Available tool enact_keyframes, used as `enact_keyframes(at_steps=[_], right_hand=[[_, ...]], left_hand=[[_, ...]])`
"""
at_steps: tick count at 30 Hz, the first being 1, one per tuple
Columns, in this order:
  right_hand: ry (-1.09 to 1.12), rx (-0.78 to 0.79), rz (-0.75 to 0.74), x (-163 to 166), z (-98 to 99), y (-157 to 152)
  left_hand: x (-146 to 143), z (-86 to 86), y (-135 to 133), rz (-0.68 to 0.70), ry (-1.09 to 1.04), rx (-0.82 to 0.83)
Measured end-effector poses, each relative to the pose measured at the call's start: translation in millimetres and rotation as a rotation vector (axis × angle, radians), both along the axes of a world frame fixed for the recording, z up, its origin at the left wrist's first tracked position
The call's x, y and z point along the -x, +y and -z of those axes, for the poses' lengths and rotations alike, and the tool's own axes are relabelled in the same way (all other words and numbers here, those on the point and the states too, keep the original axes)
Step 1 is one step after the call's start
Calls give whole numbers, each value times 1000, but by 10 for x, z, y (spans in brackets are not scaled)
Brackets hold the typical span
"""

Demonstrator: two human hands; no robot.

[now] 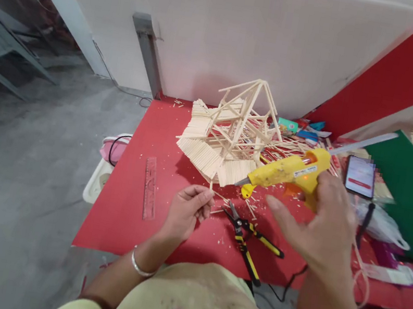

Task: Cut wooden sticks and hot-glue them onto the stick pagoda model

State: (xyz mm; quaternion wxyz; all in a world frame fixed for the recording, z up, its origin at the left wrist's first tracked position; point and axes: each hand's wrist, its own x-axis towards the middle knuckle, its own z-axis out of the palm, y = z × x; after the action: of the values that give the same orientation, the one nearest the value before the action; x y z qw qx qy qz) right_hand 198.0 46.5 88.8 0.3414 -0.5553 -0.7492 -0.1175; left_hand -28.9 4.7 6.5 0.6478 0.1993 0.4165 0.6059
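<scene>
Head view: glue gun [286,172] in right hand [321,226]

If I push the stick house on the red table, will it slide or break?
The stick house probably slides easily: thin sticks look light. It is likely fragile, since its open frame has slender glued joints. It may tip, as it already sits tilted.

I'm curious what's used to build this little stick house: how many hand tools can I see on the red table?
3: a yellow glue gun in the right hand, black-and-yellow cutters lying before the person, and a clear ruler at left. The clutter behind may hide more.
</scene>
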Motion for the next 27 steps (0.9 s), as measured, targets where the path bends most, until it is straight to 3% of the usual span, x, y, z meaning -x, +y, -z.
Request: enact_keyframes(at_steps=[4, 11, 21, 27], right_hand=[[-208, -164, 49, 119, -3, 126], [-406, -176, -31, 234, -13, 253], [-442, -246, -46, 264, 18, 349], [-406, -190, -53, 267, 39, 367]], left_hand=[[-15, 66, 37, 10, 37, 1], [-62, 150, 79, 34, 58, 19], [-84, 117, 116, -20, 51, 33], [-88, 137, 136, -16, 67, 48]])
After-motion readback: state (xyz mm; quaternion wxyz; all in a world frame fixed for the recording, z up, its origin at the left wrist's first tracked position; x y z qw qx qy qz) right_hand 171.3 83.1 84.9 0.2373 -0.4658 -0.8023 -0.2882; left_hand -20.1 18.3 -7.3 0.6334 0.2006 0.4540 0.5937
